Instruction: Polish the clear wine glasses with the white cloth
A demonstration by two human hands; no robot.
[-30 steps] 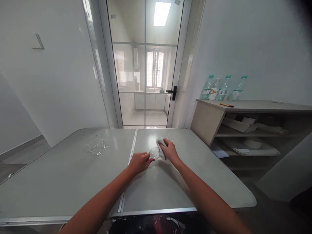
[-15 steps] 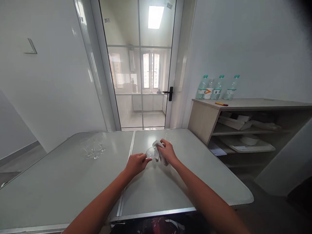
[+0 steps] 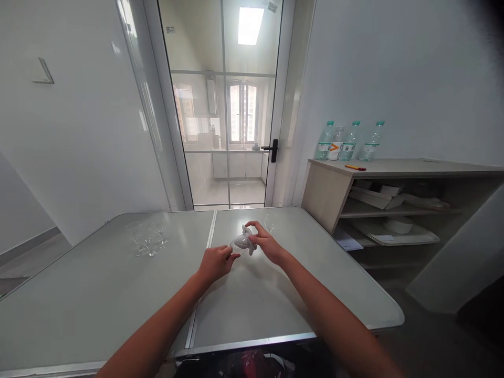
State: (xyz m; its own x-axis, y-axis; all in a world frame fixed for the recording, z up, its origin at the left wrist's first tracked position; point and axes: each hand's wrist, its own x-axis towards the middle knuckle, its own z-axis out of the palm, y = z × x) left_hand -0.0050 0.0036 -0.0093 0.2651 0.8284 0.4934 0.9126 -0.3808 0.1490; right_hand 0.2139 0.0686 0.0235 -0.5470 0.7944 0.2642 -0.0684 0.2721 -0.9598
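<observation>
My left hand [image 3: 214, 261] is closed on the stem or foot of a clear wine glass [image 3: 239, 242] held over the grey folding table [image 3: 118, 294]. My right hand [image 3: 265, 244] pinches a white cloth [image 3: 247, 236] that is stuffed into the glass's bowl. Both hands are above the middle of the table, just right of its centre seam. Another clear glass [image 3: 270, 222] stands on the table just beyond my right hand.
Several clear stemmed glasses [image 3: 147, 239] stand at the table's far left. A wooden shelf unit [image 3: 394, 205] on the right carries three water bottles [image 3: 348, 140] and a pen. A glass door [image 3: 224, 105] with a black handle is straight ahead.
The cloth has gone from the outside of the glass into its bowl, and my right hand's fingers now pinch it there. The view has shifted slightly to the right.
</observation>
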